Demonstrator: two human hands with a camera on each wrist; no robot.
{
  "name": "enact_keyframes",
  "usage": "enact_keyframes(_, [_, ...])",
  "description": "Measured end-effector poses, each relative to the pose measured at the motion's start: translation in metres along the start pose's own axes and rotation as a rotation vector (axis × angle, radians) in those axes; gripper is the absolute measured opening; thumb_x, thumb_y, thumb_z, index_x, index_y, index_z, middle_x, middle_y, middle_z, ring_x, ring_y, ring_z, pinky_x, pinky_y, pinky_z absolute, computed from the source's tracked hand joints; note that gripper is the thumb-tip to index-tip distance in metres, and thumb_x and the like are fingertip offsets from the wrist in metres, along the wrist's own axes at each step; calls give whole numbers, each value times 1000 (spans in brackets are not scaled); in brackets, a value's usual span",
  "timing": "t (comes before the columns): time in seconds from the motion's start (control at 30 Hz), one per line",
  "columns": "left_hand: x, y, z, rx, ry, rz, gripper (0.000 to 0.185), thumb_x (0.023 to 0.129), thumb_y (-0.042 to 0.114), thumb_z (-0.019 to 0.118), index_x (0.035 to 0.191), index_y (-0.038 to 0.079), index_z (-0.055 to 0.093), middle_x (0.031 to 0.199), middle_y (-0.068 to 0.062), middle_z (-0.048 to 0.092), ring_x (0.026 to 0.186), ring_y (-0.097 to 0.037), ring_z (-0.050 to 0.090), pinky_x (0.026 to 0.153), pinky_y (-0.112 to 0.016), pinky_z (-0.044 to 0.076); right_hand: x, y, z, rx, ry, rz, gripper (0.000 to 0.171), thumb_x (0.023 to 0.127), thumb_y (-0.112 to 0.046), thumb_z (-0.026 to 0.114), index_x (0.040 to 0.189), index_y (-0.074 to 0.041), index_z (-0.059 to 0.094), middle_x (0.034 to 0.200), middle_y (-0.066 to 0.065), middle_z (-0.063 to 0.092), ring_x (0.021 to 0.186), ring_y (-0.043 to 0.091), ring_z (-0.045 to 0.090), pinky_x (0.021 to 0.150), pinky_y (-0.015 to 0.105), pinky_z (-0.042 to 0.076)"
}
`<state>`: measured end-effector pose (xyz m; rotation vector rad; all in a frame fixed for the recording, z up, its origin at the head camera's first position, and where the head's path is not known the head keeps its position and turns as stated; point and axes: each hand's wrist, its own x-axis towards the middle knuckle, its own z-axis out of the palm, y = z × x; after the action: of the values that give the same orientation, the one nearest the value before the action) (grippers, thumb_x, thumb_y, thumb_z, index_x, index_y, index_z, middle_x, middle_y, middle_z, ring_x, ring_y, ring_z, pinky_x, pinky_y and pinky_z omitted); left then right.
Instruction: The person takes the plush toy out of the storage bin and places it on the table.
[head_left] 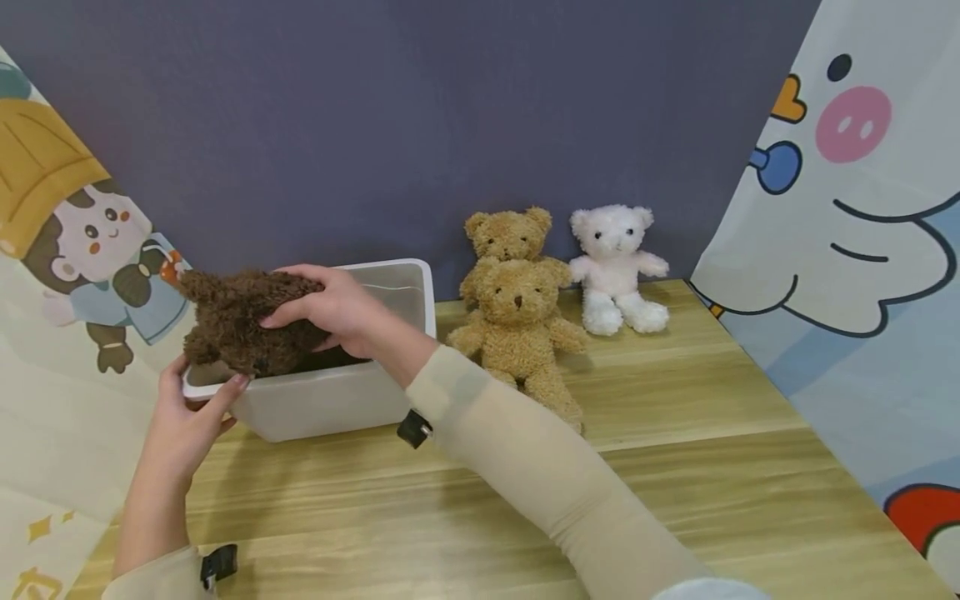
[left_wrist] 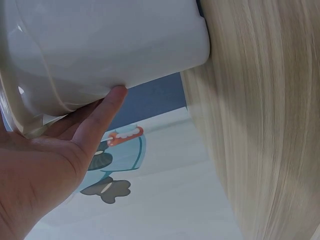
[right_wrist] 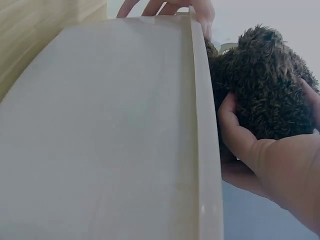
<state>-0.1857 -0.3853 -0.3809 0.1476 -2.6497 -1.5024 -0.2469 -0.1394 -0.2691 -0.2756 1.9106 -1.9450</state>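
A dark brown plush bear lies on its side at the mouth of a white plastic bin, its head over the left end. My right hand grips the bear from above; the right wrist view shows the thumb and fingers around its shaggy fur. My left hand holds the bin's left end, thumb at the rim. In the left wrist view, fingers reach under the rim along the bin's outer wall. Part of the bear's body is hidden by my right hand and the bin.
Right of the bin, a tan plush bear sits in front of another tan bear. A white plush bear sits farther right against the dark panel. All stand on a wood-grain table, with printed cartoon sheets on both sides.
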Motion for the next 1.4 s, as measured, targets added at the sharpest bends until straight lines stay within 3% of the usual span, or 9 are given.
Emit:
enact_keyframes(0.2, [0, -2, 0, -5, 20, 17, 96, 109, 39, 57, 171, 12, -11, 159, -32, 28, 96, 16, 47, 70, -13, 60, -9, 8, 2, -25, 35, -21, 69, 87, -10, 89, 141, -46, 64, 165, -20, 43, 147, 24, 52, 92, 55, 63])
enact_keyframes(0.47, [-2, -1, -4, -11, -8, -22, 97, 110, 44, 54, 170, 20, -19, 166, -36, 20, 101, 13, 45, 71, -11, 58, -17, 10, 5, -52, 94, -44, 68, 86, -13, 90, 139, -48, 66, 163, -20, 46, 144, 25, 55, 100, 56, 61])
enact_keyframes(0.83, [-3, 4, -4, 0, 7, -53, 103, 108, 48, 58, 170, 18, -18, 171, -37, 11, 122, -20, 50, 69, -9, 57, -17, 3, -4, 50, 90, -101, 63, 89, -12, 87, 139, -45, 66, 168, -16, 39, 145, 27, 54, 84, 51, 65])
enact_keyframes(0.97, [-4, 4, -3, -5, 11, -53, 102, 107, 47, 58, 171, 17, -16, 171, -37, 13, 121, -18, 51, 69, -9, 57, -18, -3, -9, 95, 105, -111, 61, 90, -11, 86, 138, -44, 68, 168, -15, 38, 147, 29, 51, 84, 54, 65])
enact_keyframes(1.17, [-5, 4, -2, -15, 11, -49, 103, 107, 47, 60, 171, 18, -14, 172, -36, 12, 109, 2, 48, 70, -9, 57, -22, -19, -23, 204, 106, -137, 65, 91, -9, 84, 144, -41, 64, 171, -7, 35, 152, 31, 45, 91, 62, 63])
enact_keyframes(1.4, [-4, 5, 0, -18, 1, -36, 103, 107, 47, 61, 171, 17, -14, 171, -37, 15, 111, 1, 49, 71, -9, 57, -30, -44, -57, 350, 137, -194, 71, 94, -7, 81, 153, -36, 55, 173, -2, 32, 160, 27, 33, 93, 66, 63])
